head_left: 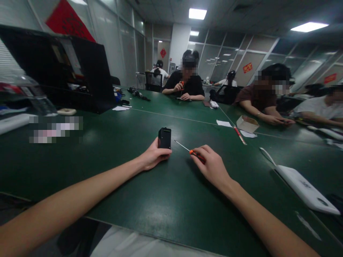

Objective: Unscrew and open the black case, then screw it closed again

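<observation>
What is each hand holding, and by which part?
The left hand grips a small black device by its lower end; the right hand holds a screwdriver by its orange handle.

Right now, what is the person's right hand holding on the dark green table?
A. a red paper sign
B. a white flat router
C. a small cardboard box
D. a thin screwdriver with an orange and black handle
D: the right hand grips the thin screwdriver with the orange and black handle, its metal shaft pointing toward the small black box-shaped device that the left hand steadies upright on the dark green table.
</observation>
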A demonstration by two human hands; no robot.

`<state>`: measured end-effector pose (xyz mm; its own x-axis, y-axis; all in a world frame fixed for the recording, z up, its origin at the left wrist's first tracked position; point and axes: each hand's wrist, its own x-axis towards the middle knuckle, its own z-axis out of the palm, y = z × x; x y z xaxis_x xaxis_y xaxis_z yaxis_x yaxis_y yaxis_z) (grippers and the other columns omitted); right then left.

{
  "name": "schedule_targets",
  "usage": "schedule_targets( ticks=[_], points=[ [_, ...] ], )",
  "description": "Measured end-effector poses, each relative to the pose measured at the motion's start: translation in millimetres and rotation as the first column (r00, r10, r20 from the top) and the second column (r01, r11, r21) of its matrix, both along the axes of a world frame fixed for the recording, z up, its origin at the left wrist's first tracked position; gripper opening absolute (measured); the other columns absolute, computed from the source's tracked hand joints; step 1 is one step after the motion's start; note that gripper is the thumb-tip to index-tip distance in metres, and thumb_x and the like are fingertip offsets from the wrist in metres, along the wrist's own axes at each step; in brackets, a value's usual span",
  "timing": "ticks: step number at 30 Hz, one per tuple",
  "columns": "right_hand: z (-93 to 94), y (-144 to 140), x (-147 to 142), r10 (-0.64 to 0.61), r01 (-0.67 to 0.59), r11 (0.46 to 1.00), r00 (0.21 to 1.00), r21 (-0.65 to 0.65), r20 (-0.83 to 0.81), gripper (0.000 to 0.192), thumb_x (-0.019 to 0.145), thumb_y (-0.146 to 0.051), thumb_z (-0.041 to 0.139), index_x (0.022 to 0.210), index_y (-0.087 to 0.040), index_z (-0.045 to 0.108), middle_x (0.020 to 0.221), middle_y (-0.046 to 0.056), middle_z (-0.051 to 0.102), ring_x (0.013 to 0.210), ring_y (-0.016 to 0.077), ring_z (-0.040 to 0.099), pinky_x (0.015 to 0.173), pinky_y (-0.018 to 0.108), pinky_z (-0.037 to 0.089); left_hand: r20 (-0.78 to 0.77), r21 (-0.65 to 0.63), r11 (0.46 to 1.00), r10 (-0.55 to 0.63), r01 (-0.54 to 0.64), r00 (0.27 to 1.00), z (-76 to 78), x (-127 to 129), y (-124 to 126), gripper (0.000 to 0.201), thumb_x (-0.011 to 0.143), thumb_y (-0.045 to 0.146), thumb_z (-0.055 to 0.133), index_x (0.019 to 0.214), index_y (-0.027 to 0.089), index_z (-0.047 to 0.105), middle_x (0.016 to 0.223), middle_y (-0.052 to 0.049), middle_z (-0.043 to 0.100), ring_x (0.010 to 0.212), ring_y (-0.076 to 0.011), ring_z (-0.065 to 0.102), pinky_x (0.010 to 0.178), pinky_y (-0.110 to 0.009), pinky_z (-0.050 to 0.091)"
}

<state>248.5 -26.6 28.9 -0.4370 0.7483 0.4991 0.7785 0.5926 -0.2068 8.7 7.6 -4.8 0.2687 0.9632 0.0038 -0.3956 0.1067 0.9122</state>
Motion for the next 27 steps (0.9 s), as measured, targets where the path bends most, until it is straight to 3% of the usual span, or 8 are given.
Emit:
schedule_targets(
  ticks=[3,7,10,18,24,27],
  points=[
    [7.9,-8,-3,0.115,-0.105,0.989,0.988,0.1,-0.101,0.019,0.095,-0.025,0.058,0.11,-0.016,0.065,0.101,0.01,0.068,0.089,0.0212,0.066,0.081,0.034,0.053,-0.044,0.043,0.998,0.04,-0.038,0.998,0.0,-1,1,0.052,0.062,0.012,0.08,0.101,0.023,0.047,0.089,0.003,0.055,0.071,-0.0092,0.057,0.06,-0.021,0.047],
    [10.6,-16,-4,0.13,-0.126,0.979,0.991,0.159,-0.019,0.021,0.095,-0.025,0.059,0.111,-0.014,0.067,0.091,0.01,0.072,0.08,0.0215,0.066,0.074,0.034,0.052,-0.078,0.075,0.993,0.099,-0.093,0.992,-1.4,-3,4,0.046,0.061,0.015,0.079,0.096,0.019,0.049,0.084,0.002,0.056,0.067,-0.0099,0.056,0.057,-0.022,0.045],
    [7.0,-17,-4,0.115,-0.118,0.986,0.993,0.117,0.035,0.023,0.095,-0.026,0.058,0.112,-0.014,0.068,0.088,0.009,0.071,0.075,0.0208,0.065,0.069,0.032,0.051,-0.084,0.069,0.992,0.109,-0.104,0.99,-1.8,-4,5,0.04,0.062,0.017,0.078,0.091,0.017,0.05,0.082,0.001,0.057,0.066,-0.0101,0.056,0.058,-0.022,0.045],
    [6.7,-18,-7,0.099,-0.099,0.995,0.995,-0.008,0.007,0.025,0.096,-0.028,0.055,0.115,-0.018,0.066,0.098,0.009,0.072,0.083,0.0208,0.068,0.076,0.031,0.052,-0.104,0.11,0.985,0.148,-0.136,0.984,-2.1,-6,5,0.034,0.061,0.017,0.079,0.083,0.016,0.053,0.074,0.002,0.057,0.063,-0.0114,0.055,0.058,-0.024,0.043],
    [11.3,-25,-14,0.066,-0.065,0.998,0.997,-0.027,0.049,0.029,0.097,-0.033,0.051,0.114,-0.017,0.069,0.095,0.011,0.073,0.081,0.0219,0.068,0.073,0.031,0.052,-0.291,0.291,0.934,0.294,-0.208,0.911,-3.5,-9,3,0.03,0.062,0.02,0.078,0.083,0.016,0.057,0.073,0.001,0.058,0.064,-0.0141,0.054,0.059,-0.025,0.042],
    [13.3,-27,-18,0.051,-0.058,0.994,0.995,-0.091,-0.081,0.027,0.097,-0.031,0.051,0.107,-0.017,0.072,0.097,0.01,0.075,0.084,0.0228,0.07,0.079,0.033,0.052,-0.373,0.366,0.905,0.358,-0.219,0.856,0.8,-10,-1,0.03,0.064,0.022,0.078,0.086,0.015,0.058,0.077,0.0,0.059,0.069,-0.0151,0.054,0.063,-0.026,0.042]
  ],
)
